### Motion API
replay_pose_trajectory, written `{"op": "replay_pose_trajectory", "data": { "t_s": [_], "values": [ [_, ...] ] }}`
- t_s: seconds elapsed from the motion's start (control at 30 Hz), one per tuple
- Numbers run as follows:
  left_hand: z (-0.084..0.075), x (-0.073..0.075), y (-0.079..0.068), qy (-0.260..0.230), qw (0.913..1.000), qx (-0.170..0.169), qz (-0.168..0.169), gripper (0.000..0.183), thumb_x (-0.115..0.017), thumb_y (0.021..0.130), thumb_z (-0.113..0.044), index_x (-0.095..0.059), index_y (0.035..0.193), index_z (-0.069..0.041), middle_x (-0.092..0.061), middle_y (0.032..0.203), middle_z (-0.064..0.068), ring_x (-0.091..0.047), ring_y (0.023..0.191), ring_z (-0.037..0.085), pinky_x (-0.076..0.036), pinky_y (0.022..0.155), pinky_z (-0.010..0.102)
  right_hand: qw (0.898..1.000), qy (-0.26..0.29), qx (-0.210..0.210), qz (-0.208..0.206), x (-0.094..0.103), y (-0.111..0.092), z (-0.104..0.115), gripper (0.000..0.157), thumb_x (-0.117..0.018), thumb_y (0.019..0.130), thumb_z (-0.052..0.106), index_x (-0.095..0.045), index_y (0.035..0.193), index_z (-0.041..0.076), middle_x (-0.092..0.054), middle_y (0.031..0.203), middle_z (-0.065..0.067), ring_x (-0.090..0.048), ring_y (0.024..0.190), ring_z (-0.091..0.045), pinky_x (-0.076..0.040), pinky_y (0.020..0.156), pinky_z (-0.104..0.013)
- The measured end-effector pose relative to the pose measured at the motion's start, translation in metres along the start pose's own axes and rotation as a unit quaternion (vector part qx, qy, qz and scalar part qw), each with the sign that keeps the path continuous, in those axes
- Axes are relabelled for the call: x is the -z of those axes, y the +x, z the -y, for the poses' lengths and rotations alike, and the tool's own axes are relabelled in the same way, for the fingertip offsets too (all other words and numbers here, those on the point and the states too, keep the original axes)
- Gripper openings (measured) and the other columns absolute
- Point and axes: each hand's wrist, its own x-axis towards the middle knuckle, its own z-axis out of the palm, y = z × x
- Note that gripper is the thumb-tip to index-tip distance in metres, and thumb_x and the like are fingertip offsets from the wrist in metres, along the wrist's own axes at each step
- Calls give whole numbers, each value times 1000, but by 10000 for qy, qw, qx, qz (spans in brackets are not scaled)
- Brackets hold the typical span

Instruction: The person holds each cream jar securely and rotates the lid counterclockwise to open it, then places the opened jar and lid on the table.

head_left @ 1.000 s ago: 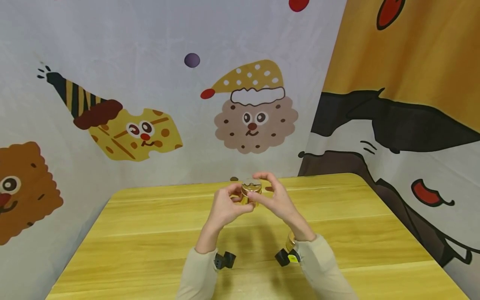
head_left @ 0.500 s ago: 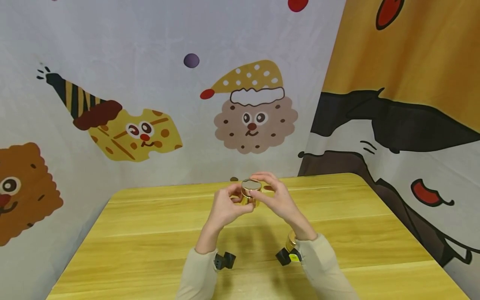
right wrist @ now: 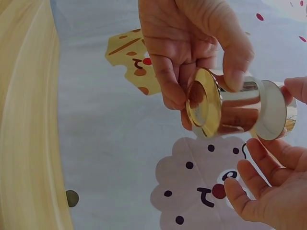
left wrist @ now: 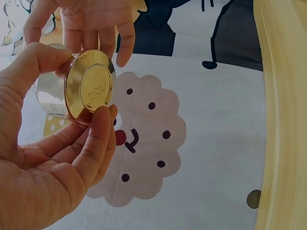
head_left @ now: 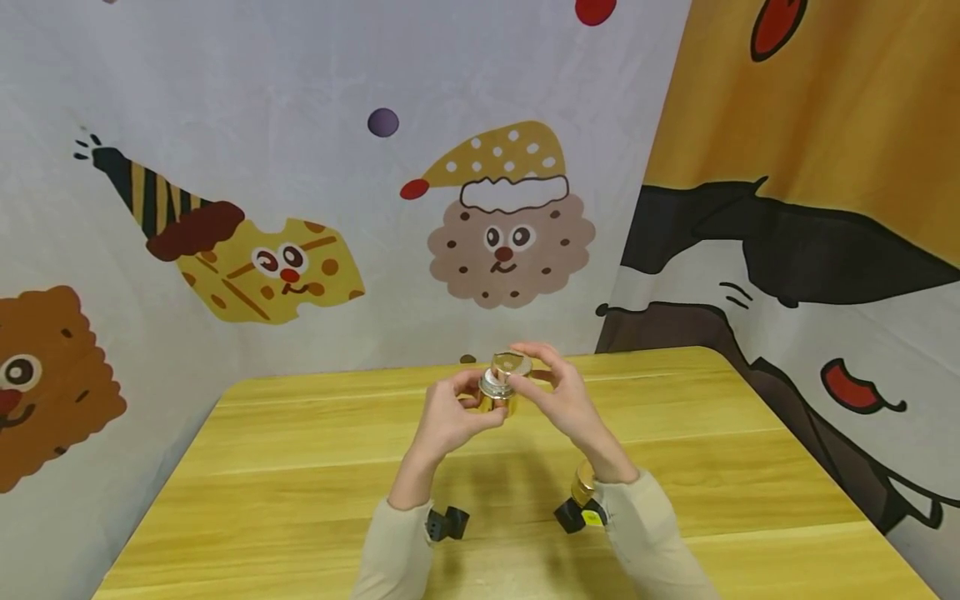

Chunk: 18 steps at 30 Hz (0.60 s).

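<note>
My left hand (head_left: 452, 410) grips a small gold cosmetic jar (right wrist: 240, 108) above the table, thumb and fingers round its side. Its flat gold base, with printed characters, faces the camera in the left wrist view. Between the thumb and fingers of my right hand (head_left: 561, 400) is the jar's gold lid (head_left: 514, 363). The lid is held slightly above and right of the jar, and the jar's silvery rim shows beneath it. In the right wrist view the lid's pale inner side (right wrist: 271, 111) faces the jar across a narrow gap.
Another gold round object (head_left: 582, 483) sits on the wooden table (head_left: 315, 483), partly hidden by the right wrist's black camera (head_left: 570, 517). A cloth printed with cartoon figures (head_left: 300, 100) hangs behind the table's far edge.
The lid, earlier seated on the jar, is now lifted off and shifted to the right by the right hand. The left hand with the jar has stayed almost in place.
</note>
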Motion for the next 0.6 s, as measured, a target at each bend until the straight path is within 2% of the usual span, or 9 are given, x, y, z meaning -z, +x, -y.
{"op": "replay_pose_trajectory", "data": {
  "t_s": [0.1,0.27,0.37,0.47,0.53,0.6],
  "values": [
    [2,2,-1,-35,10000,7,-16,41,-76,71,-3,-66,110,-1,-63,88,7,-50,76,16,-51,71,29,10000,-48,-28,-59,3,-2,0,37,-63,86,-1,-56,122,-4,-52,126,-18,-41,121,-27,-41,93,-48],
    [6,5,-4,-13,9999,83,-100,42,-77,69,-4,-66,110,-2,-62,89,7,-51,78,17,-51,72,31,9998,-64,-129,-137,9,-5,-1,39,-63,85,-2,-54,123,-8,-50,128,-22,-41,122,-27,-44,92,-34],
    [-1,8,-7,3,9997,196,-162,42,-77,69,-1,-65,109,1,-62,90,9,-51,79,19,-52,75,37,9996,-38,-188,-207,13,-7,-3,40,-63,85,-3,-54,123,-8,-50,128,-23,-45,118,-24,-46,89,-28],
    [1,12,-9,91,9993,265,-255,43,-78,68,-1,-64,109,3,-62,91,9,-52,79,19,-52,75,37,9994,-54,-255,-241,18,-10,-4,39,-64,85,-2,-54,123,-7,-52,125,-21,-50,110,-18,-49,85,-27],
    [3,16,-9,183,9988,329,-323,43,-78,67,-1,-64,108,3,-62,91,10,-52,80,19,-52,76,38,9994,-21,-266,-222,23,-12,-6,39,-63,85,-2,-54,123,-7,-53,123,-21,-53,105,-16,-51,81,-26],
    [13,19,-8,248,9982,358,-405,42,-79,67,-3,-65,107,1,-62,91,7,-51,80,17,-52,75,32,9995,1,-256,-188,27,-14,-8,39,-63,86,-2,-53,123,-7,-53,121,-21,-54,101,-15,-51,79,-25]
  ]
}}
